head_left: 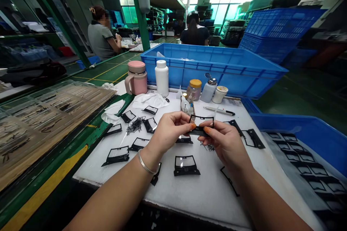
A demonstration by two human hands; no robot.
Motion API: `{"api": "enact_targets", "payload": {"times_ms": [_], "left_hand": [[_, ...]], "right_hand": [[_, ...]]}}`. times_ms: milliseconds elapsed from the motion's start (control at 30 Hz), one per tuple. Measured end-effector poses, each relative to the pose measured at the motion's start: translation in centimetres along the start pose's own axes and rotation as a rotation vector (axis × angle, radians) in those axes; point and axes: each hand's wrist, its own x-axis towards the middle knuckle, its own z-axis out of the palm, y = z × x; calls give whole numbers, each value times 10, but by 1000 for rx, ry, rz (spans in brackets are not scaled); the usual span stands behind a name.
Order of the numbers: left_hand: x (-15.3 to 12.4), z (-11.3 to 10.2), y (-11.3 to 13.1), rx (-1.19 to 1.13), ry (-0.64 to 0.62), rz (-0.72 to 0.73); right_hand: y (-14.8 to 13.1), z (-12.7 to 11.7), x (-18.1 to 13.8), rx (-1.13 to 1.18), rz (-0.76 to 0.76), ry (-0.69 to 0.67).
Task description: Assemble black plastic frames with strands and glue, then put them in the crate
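Between my two hands, above the white work board (217,191), is a small black plastic frame (201,130) with a clear window. My left hand (173,128) pinches its left end between thumb and fingers. The right end is pinched by my right hand (223,139). Several similar black frames (186,166) lie spread over the board around and below my hands. A tangle of thin black strips (135,125) rests left of my left hand, and a smaller pile of black bits (208,147) lies under my right hand.
Behind the board stand a pink mug (137,79), a white bottle (162,79), a yellow-lidded jar (194,88), a pump bottle (208,90) and a large blue crate (211,66). A pen-like tool (219,110) lies right. More frames fill a blue bin (298,124). Two people (101,38) sit beyond.
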Motion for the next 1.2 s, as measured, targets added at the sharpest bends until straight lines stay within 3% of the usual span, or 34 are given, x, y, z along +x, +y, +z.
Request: {"api": "enact_targets", "payload": {"times_ms": [700, 1200], "left_hand": [[-1, 0, -4, 23, -3, 6], [0, 1, -4, 9, 11, 0]], "right_hand": [[1, 0, -2, -19, -30, 0], [0, 1, 2, 46, 55, -12]]}}
